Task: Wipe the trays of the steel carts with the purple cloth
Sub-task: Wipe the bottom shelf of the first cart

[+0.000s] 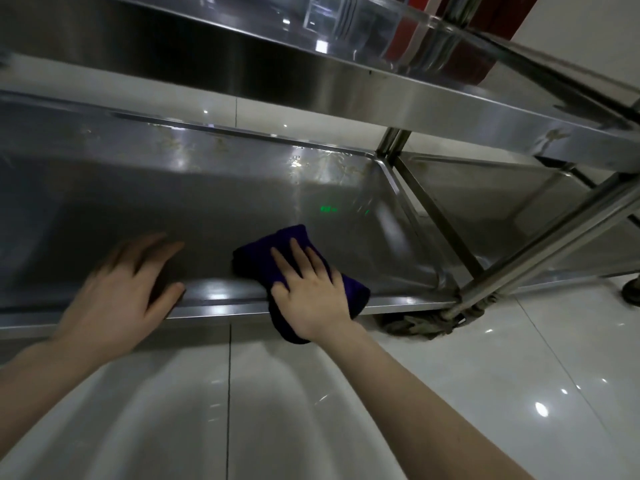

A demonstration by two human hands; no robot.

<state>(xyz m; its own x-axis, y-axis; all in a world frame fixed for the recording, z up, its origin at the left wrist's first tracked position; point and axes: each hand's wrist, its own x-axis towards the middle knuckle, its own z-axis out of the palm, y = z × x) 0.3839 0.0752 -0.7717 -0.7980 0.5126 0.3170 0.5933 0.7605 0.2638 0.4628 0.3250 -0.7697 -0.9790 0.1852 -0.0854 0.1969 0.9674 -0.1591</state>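
Cloth — deep purple. Tray — grey steel, with brownish specks along its far wall and a small green glint. Floor white tiles, thin dark seams. Red panel above.

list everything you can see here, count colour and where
shiny steel lower cart tray: one, silver-grey, centre, brownish stains along its far wall
steel upper cart tray: one, silver, across the top
second steel lower tray: one, silver, right, beyond the cart legs
folded purple cloth: one, dark purple, over the lower tray's front rim
dark caster wheel tangled in fluff: one, under the near right corner
glossy white floor tiles: foreground
red object: one, top right, unclear what
left hand: blurred, fingers spread on the front rim, left of the cloth
right hand: flat on the cloth
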